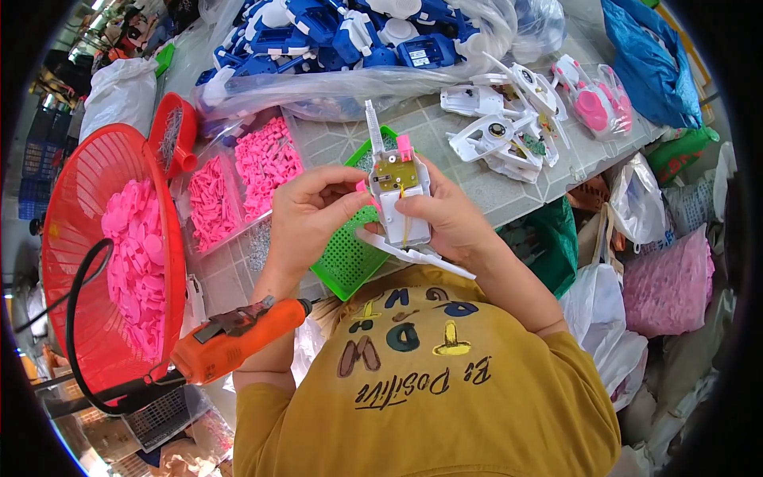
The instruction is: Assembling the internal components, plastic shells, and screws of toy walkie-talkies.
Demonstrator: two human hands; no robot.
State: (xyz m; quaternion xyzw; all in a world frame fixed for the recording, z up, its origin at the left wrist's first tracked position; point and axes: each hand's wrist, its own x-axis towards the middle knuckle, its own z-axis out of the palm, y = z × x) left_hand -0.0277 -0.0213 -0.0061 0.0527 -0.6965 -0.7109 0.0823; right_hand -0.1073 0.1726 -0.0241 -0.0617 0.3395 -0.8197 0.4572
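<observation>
My right hand [453, 211] grips an open white plastic toy housing [407, 222], with its thumb across the front. A greenish circuit board [395, 176] sits in the upper part of the housing, and a yellow wire runs down from it. At the top are a white ribbed stem and a pink block [404, 148]. My left hand [314, 211] pinches a small pink plastic part [362, 187] against the housing's left side; its far end is hidden. A curved white piece [421, 256] hangs below. Beneath my hands lies a green perforated basket [347, 258].
Left stand a red basket [60, 230] of pink discs, a red scoop [184, 131] of metal pieces, and clear trays of pink parts [266, 163]. An orange power screwdriver [238, 340] hangs near my left forearm. Blue-and-white toys [334, 40] fill a bag behind; white housings [501, 143] lie right.
</observation>
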